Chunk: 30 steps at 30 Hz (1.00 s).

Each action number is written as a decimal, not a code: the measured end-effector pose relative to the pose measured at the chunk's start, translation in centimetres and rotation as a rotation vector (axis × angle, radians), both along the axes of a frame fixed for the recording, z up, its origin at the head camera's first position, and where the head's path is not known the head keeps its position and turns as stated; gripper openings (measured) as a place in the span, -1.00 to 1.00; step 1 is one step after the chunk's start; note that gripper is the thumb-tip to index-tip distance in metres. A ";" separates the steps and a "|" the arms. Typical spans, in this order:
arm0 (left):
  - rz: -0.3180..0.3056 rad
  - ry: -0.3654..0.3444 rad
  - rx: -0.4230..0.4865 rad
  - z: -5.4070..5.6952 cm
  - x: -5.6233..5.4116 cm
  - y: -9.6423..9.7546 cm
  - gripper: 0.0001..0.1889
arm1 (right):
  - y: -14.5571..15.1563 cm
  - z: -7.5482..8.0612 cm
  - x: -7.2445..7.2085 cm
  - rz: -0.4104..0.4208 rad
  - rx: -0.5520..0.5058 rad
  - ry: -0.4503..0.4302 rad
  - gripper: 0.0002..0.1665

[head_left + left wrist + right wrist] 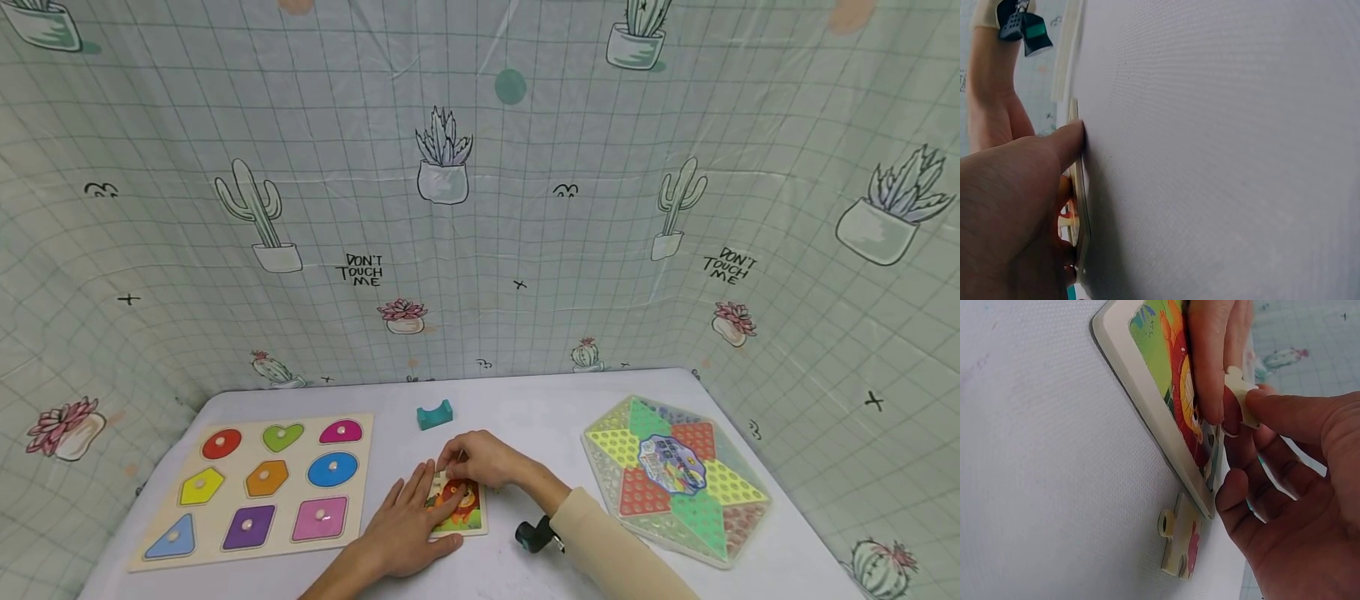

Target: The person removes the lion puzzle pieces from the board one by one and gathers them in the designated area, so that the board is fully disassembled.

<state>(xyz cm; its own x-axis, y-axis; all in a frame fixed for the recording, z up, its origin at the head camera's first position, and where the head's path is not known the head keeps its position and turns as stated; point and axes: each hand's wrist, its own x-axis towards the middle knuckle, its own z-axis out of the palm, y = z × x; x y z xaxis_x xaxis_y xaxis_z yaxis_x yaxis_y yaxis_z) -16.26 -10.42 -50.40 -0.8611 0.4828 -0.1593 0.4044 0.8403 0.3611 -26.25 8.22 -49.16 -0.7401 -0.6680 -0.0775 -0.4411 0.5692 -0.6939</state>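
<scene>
A small wooden jigsaw puzzle (474,518) with a lion picture lies on the white table. My left hand (408,527) rests on its left part with fingers extended; in the left wrist view the thumb (1071,139) touches the board's edge. At the far edge of the puzzle, my right hand (483,458) pinches a puzzle piece (1239,406), dark red and cream, between thumb and fingers. The piece is held close to the left fingers, above the board. Another loose puzzle piece (1180,540) lies on the table beside the board's corner.
A wooden shape board (285,521) with knobbed coloured shapes lies to the left. On the right is a star-patterned game board (678,483). A teal bracket-like object (435,415) sits behind the hands. A black wrist camera (534,535) is by the right sleeve.
</scene>
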 end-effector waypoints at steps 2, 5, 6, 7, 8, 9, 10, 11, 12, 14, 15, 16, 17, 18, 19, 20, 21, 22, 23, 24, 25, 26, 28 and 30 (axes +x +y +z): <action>0.002 -0.002 -0.002 0.0 0.0 0.0 -0.29 | 0.0 0.0 0.0 0.002 -0.005 0.000 -0.90; 0.004 -0.002 -0.009 -0.1 0.0 0.0 -0.29 | 0.0 0.1 0.0 0.004 -0.007 -0.001 -0.89; 0.004 0.000 -0.009 -0.1 0.0 0.0 -0.29 | 0.0 0.1 0.0 0.004 -0.009 -0.002 -0.89; 0.004 0.002 -0.011 -0.1 0.0 0.0 -0.29 | 0.0 0.1 0.0 0.003 -0.009 0.000 -0.88; 0.003 0.003 -0.010 -0.2 0.0 0.0 -0.29 | 0.0 0.1 -0.1 0.001 -0.008 0.003 -0.88; 0.002 0.002 -0.009 -0.2 0.0 0.0 -0.29 | 0.0 0.2 -0.1 -0.002 -0.011 0.004 -0.87; 0.002 0.002 -0.009 -0.2 0.0 0.0 -0.29 | 0.0 0.3 -0.1 -0.004 -0.014 0.006 -0.87; 0.002 0.002 -0.007 -0.1 0.0 0.0 -0.29 | 0.0 0.3 -0.2 -0.007 -0.015 0.006 -0.86; 0.002 0.003 -0.007 -0.2 -0.1 0.0 -0.29 | 0.0 0.4 -0.2 -0.011 -0.016 0.005 -0.86; 0.003 0.002 -0.006 -0.2 -0.1 0.0 -0.29 | 0.0 0.5 -0.2 -0.013 -0.018 0.003 -0.86; 0.003 0.001 -0.006 -0.2 -0.1 0.0 -0.28 | 0.0 0.5 -0.2 -0.013 -0.019 0.000 -0.86; 0.003 0.001 -0.007 -0.2 -0.1 0.0 -0.28 | 0.0 0.5 -0.2 -0.012 -0.018 -0.002 -0.87; 0.004 0.001 -0.007 -0.3 -0.1 0.0 -0.28 | 0.0 0.5 -0.2 -0.011 -0.017 -0.004 -0.87; 0.004 0.000 -0.008 -0.3 -0.1 0.0 -0.28 | 0.0 0.5 -0.2 -0.009 -0.017 -0.006 -0.87; 0.004 -0.001 -0.007 -0.3 -0.1 -0.1 -0.28 | 0.0 0.4 -0.2 -0.007 -0.019 -0.008 -0.88; 0.005 -0.002 -0.008 -0.3 -0.1 -0.1 -0.28 | 0.0 0.4 -0.2 -0.005 -0.021 -0.008 -0.88; 0.005 -0.001 -0.009 -0.3 -0.1 -0.1 -0.28 | 0.0 0.4 -0.2 -0.003 -0.020 -0.009 -0.88; 0.004 0.001 -0.010 -0.3 -0.1 -0.1 -0.28 | 0.1 0.4 -0.2 -0.003 -0.018 -0.009 -0.87; 0.003 0.003 -0.009 -0.3 -0.1 -0.1 -0.28 | 0.1 0.4 -0.2 -0.003 -0.016 -0.008 -0.87; 0.003 0.006 -0.009 -0.3 -0.1 -0.1 -0.28 | 0.2 0.4 -0.3 -0.002 -0.019 -0.009 -0.87; 0.002 0.008 -0.008 -0.3 -0.1 -0.1 -0.28 | 0.4 0.4 -0.3 -0.004 -0.017 -0.010 -0.87; 0.002 0.011 -0.010 -0.3 -0.1 -0.1 -0.28 | 0.6 0.4 -0.4 -0.006 -0.014 -0.012 -0.86; 0.001 0.014 -0.011 -0.3 0.0 0.0 -0.28 | 1.0 0.5 -0.5 -0.009 -0.013 -0.016 -0.86; 0.003 0.015 -0.015 -0.3 0.0 0.0 -0.28 | 1.6 0.7 -0.5 -0.013 -0.016 -0.026 -0.86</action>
<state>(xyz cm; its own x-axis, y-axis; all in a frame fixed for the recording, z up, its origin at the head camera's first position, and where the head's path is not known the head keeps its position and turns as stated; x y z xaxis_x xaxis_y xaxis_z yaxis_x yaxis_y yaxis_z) -16.28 -10.44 -50.74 -0.8650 0.4775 -0.1541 0.4066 0.8471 0.3422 -26.79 9.82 -48.49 -0.7468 -0.6594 -0.0866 -0.4151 0.5638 -0.7140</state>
